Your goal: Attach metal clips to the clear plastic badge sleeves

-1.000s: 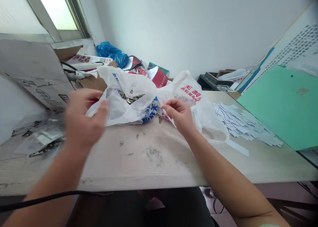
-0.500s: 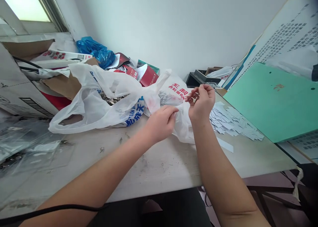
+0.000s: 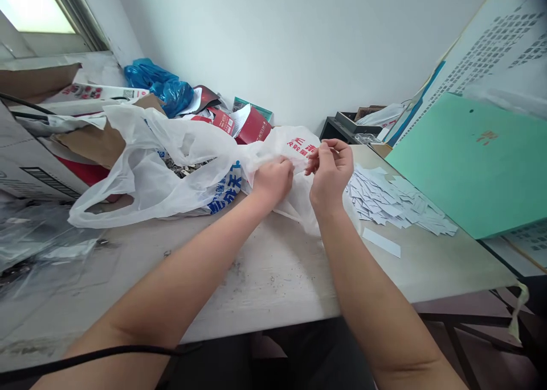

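Observation:
A crumpled white plastic bag (image 3: pixel 171 176) with blue and red print lies on the table, holding grey metal scraps (image 3: pixel 183 167). My left hand (image 3: pixel 273 180) grips a fold of the bag. Close beside it, my right hand (image 3: pixel 331 175) pinches its fingertips together at the bag's edge. Those fingers held a small metal clip in the earlier view, but it is hidden now. A pile of white paper strips (image 3: pixel 388 199) lies to the right of my right hand, and a single strip (image 3: pixel 381 242) rests nearer me.
The scuffed pale table (image 3: pixel 273 287) ends at a front edge near me. A green folder (image 3: pixel 470 162) leans at right, and clear plastic packets (image 3: pixel 38 242) lie at left beside a cardboard box (image 3: pixel 38 173). A blue bag (image 3: pixel 158 85) and printed boxes (image 3: pixel 252 125) stand behind. A black cable (image 3: pixel 111 353) crosses my left forearm.
My hands have drawn closer together, and my left hand has taken hold of the bag. The small metal clip no longer shows in my right fingers. The view has turned slightly.

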`<state>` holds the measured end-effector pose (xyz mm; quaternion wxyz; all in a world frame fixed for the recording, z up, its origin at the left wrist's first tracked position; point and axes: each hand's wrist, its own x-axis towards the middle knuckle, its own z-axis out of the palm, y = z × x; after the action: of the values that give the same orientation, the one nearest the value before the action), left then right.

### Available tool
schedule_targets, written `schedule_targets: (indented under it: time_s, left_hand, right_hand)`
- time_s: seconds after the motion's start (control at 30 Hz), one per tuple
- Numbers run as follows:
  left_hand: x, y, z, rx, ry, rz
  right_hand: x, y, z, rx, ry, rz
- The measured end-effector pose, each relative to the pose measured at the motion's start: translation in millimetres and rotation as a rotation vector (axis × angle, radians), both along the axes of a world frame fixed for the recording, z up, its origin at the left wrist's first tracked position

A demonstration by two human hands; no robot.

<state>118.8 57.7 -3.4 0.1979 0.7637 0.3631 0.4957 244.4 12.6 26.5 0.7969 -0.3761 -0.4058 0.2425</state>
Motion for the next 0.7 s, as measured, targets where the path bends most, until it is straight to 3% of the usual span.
schedule_targets:
  time_s: [0.1,0.2,0.27,0.43,0.57,0.7]
  left_hand:
    - [-13.1,-31.8,20.5,-0.031,-0.157,0.017]
    - [-42.9,-60.4,41.3,-0.265,-0.451,-0.058]
    - [-70.1,-71.4,46.6,-0.444,-0.52,-0.115]
    - [-123.0,-73.0,28.6,-0.684,-0.582,-0.221]
    - [-131.3,-67.4,17.7,-0.726,-0.616,-0.235]
    - [-131.0,-66.8,19.3,-0.727,-0.609,-0.194]
  right_hand:
    - [4.1,-4.1,6.5,0.07,-0.011,0.015]
    - [-3.2,-15.8,13.6,0.076,-0.128,0.074]
    - [-15.2,-23.9,14.8,0.045,-0.183,0.171]
    - [-40.7,-24.1,-1.0,-0.122,-0.237,0.516]
    - [-36.4,-14.9,-12.3,-0.356,-0.271,0.728]
    - [-25.8,-13.7,-10.7,-0.389,-0.266,0.846]
